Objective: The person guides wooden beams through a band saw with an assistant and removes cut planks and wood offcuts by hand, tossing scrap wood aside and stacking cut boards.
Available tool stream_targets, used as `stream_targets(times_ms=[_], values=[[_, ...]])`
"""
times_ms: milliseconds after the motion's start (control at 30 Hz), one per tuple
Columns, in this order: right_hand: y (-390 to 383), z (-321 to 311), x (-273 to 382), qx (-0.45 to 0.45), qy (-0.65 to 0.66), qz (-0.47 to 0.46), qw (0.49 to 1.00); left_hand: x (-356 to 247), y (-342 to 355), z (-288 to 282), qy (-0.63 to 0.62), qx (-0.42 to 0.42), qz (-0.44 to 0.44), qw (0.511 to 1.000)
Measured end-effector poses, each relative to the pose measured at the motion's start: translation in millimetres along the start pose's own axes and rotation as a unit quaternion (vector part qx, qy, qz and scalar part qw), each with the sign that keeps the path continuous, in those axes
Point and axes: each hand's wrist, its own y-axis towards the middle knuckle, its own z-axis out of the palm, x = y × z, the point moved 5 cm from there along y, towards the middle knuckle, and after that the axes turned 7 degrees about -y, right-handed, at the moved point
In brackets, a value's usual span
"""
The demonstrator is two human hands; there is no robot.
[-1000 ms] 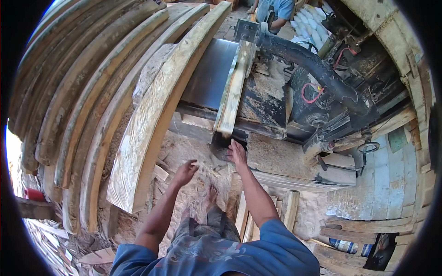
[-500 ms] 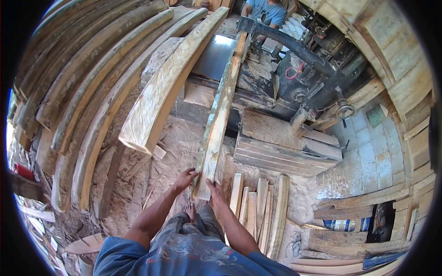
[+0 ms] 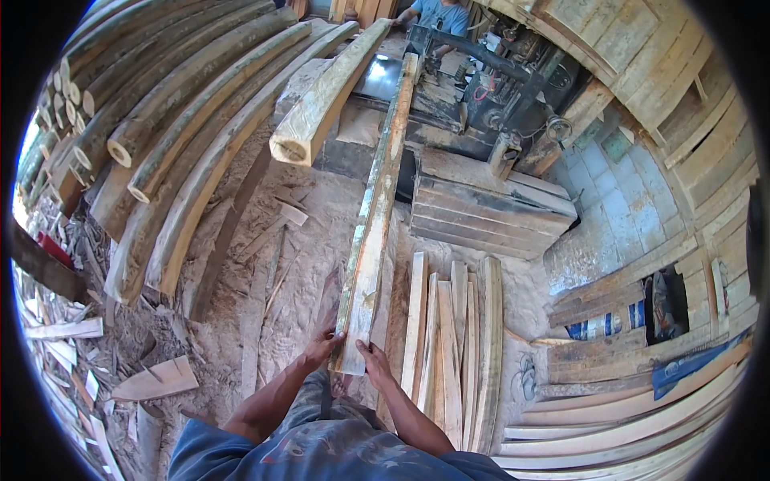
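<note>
Left grip (image 3: 324, 346) pinches one edge of the long plank (image 3: 374, 232); right grip (image 3: 375, 365) pinches the other.

Both arms are stretched out low in front of the body. The left forearm (image 3: 277, 393) is slanted up and to the right. The right forearm (image 3: 413, 418) is slanted up and to the left. The two hands are brought near each other, but they are not pressed together. The left hand (image 3: 322, 348) is curled in a grip, and some of its fingers are hidden. The right hand (image 3: 375, 362) is curled too, with its thumb laid on top and most of its fingers tucked out of sight.
</note>
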Motion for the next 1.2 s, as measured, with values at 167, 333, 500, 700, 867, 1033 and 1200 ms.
stream_targets(times_ms=[167,333,500,700,867,1033,1200], values=[[-111.7,24.4,-86.7,-0.019,-0.026,0.017,0.999,88.6,-113.6,-13.7,-0.004,-0.003,-0.054,0.999],[-210.1,54.4,-162.0,-0.028,-0.048,0.002,0.998,153.9,-225.3,-28.4,-0.009,-0.023,-0.07,0.997],[-304.5,73.9,-230.5,-0.094,-0.079,-0.01,0.992,200.0,-326.6,-28.1,-0.023,-0.004,-0.048,0.999],[-515.9,-70.9,-268.2,-0.32,-0.191,0.01,0.928,217.3,-429.0,-36.5,0.019,-0.134,0.047,0.99],[-725.0,-57.4,-421.8,-0.41,-0.25,0.094,0.872,239.2,-522.6,-65.9,0.028,-0.152,0.132,0.979],[-824.5,11.0,-580.1,-0.394,-0.286,0.281,0.827,298.6,-634.8,-91.0,0.051,-0.198,0.109,0.973],[-786.8,-83.9,-668.5,-0.3,-0.417,0.268,0.815,321.9,-732.0,-85.1,0.09,-0.185,0.093,0.974]])
